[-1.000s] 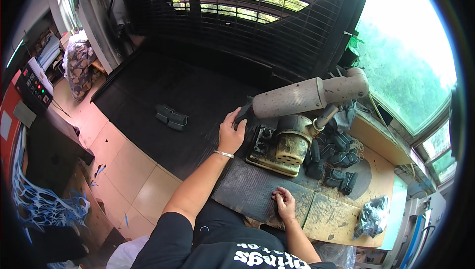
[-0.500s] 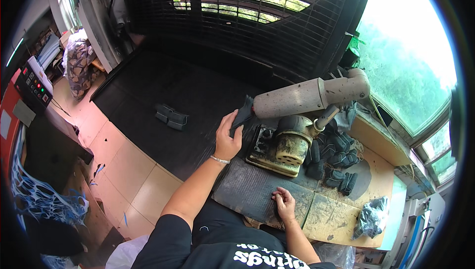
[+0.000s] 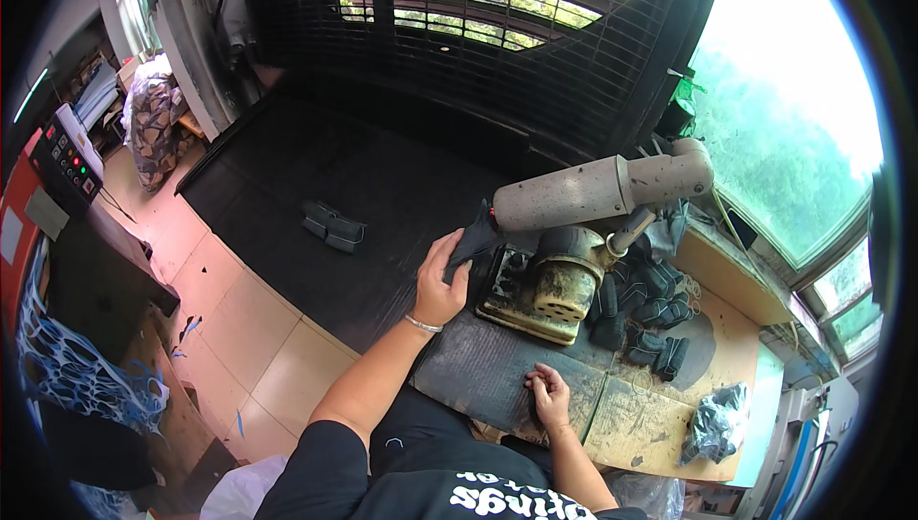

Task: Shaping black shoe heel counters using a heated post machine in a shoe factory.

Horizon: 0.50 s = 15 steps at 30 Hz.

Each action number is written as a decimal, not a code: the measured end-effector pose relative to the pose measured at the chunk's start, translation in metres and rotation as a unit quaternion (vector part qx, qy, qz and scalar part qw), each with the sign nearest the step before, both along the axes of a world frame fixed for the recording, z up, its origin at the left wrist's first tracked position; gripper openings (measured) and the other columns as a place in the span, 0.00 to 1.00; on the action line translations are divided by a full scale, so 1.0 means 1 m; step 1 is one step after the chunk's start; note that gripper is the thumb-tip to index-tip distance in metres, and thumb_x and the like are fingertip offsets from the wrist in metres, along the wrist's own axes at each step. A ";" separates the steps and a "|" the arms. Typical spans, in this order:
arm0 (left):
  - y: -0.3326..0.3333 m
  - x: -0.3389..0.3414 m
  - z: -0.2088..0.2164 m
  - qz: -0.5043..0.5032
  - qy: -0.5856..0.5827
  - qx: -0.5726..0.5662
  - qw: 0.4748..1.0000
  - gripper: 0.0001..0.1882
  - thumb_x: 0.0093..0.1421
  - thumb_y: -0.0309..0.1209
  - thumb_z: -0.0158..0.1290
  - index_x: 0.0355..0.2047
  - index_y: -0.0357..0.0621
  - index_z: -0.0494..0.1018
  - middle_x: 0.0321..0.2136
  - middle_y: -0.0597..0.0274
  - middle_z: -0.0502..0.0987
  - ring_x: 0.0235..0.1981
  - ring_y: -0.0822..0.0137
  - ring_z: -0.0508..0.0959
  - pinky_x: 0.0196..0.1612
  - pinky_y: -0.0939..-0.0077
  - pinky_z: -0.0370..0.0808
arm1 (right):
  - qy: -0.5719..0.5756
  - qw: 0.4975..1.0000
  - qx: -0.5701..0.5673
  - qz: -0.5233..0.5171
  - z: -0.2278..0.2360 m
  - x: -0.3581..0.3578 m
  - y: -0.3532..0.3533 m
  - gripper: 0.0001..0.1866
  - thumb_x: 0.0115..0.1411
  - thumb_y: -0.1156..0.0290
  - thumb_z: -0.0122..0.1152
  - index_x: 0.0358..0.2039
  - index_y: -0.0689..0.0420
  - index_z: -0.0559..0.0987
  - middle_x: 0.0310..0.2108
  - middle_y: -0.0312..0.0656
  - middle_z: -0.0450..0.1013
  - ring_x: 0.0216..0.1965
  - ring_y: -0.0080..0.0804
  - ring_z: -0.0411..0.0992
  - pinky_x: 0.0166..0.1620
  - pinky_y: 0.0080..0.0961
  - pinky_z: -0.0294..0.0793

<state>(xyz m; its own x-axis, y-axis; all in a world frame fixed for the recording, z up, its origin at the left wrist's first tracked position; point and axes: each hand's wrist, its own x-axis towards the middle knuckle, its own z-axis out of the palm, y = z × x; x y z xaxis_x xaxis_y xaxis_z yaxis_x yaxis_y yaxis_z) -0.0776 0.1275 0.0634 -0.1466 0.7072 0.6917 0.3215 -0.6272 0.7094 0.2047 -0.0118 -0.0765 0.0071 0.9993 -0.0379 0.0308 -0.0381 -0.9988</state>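
My left hand [image 3: 442,286] is closed on a limp dark grey cloth-like piece [image 3: 471,241], pinched between thumb and fingers. The piece's upper end is at the red-tinted tip of a grey cylindrical heating tool [image 3: 559,197]; whether they touch, I cannot tell. This tool is mounted above a grimy, cream-coloured machine [image 3: 559,295] with a round, perforated housing. In front of the machine, my right hand [image 3: 550,396] rests over a blackened cardboard sheet [image 3: 478,367]. Its fingers are curled loosely, and nothing shows in them.
A bundle of dark pieces [image 3: 335,228] lies on the black surface [image 3: 258,171] to the left. Right of the machine are several tied dark bundles [image 3: 655,310] and a plastic bag [image 3: 717,422]. A dark mesh grille [image 3: 440,71] stands behind; a control box [image 3: 67,159] is far left.
My left hand has shifted slightly down, and the dark piece now shows a wider face against the tool's tip. My right hand has stayed in place.
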 end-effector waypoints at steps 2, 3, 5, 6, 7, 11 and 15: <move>-0.003 0.000 0.001 -0.007 -0.001 -0.005 1.000 0.24 0.57 0.19 0.51 0.55 0.28 0.66 0.52 0.45 0.71 0.53 0.57 0.73 0.56 0.72 0.68 | -0.001 1.000 0.001 0.000 0.000 0.000 0.000 0.14 0.65 0.78 0.51 0.50 0.67 0.72 0.38 0.42 0.76 0.35 0.22 0.74 0.42 0.19 0.76; -0.005 -0.001 0.001 -0.006 -0.001 -0.005 1.000 0.24 0.57 0.19 0.51 0.55 0.28 0.66 0.52 0.45 0.71 0.53 0.57 0.73 0.56 0.72 0.68 | -0.001 1.000 0.000 0.000 0.001 0.000 -0.001 0.14 0.65 0.78 0.51 0.50 0.67 0.72 0.38 0.42 0.76 0.35 0.22 0.74 0.42 0.19 0.76; -0.007 -0.001 0.002 -0.004 0.017 0.004 1.000 0.24 0.56 0.19 0.51 0.55 0.28 0.67 0.52 0.44 0.71 0.53 0.56 0.73 0.56 0.71 0.69 | -0.001 1.000 -0.001 -0.001 0.001 0.000 -0.001 0.14 0.65 0.78 0.51 0.50 0.67 0.72 0.38 0.42 0.76 0.35 0.22 0.74 0.42 0.19 0.75; -0.008 -0.001 0.003 -0.004 0.017 0.005 1.000 0.24 0.56 0.19 0.51 0.55 0.28 0.67 0.52 0.44 0.71 0.53 0.56 0.73 0.56 0.71 0.69 | 0.000 1.000 0.001 0.000 0.001 0.000 -0.001 0.14 0.65 0.79 0.51 0.50 0.67 0.72 0.38 0.42 0.76 0.35 0.22 0.74 0.42 0.19 0.75; -0.010 0.000 0.003 -0.006 0.018 0.001 1.000 0.24 0.56 0.18 0.51 0.54 0.28 0.67 0.52 0.44 0.71 0.53 0.55 0.74 0.56 0.71 0.69 | 0.001 1.000 0.003 -0.001 0.002 -0.001 -0.001 0.14 0.64 0.79 0.51 0.50 0.67 0.72 0.38 0.42 0.76 0.34 0.22 0.74 0.42 0.19 0.75; -0.013 0.001 0.007 0.000 0.028 -0.001 1.000 0.24 0.54 0.18 0.51 0.53 0.29 0.68 0.50 0.43 0.72 0.52 0.53 0.75 0.55 0.70 0.70 | -0.001 1.000 -0.003 -0.002 0.004 -0.001 -0.001 0.14 0.64 0.79 0.51 0.50 0.67 0.72 0.38 0.42 0.76 0.34 0.22 0.74 0.42 0.19 0.75; -0.013 0.000 0.012 0.009 0.050 0.004 0.999 0.24 0.53 0.18 0.51 0.53 0.29 0.69 0.49 0.43 0.73 0.51 0.50 0.75 0.54 0.69 0.70 | -0.003 1.000 -0.004 -0.003 0.004 -0.001 0.003 0.14 0.64 0.79 0.51 0.50 0.67 0.72 0.38 0.42 0.76 0.35 0.22 0.74 0.42 0.19 0.76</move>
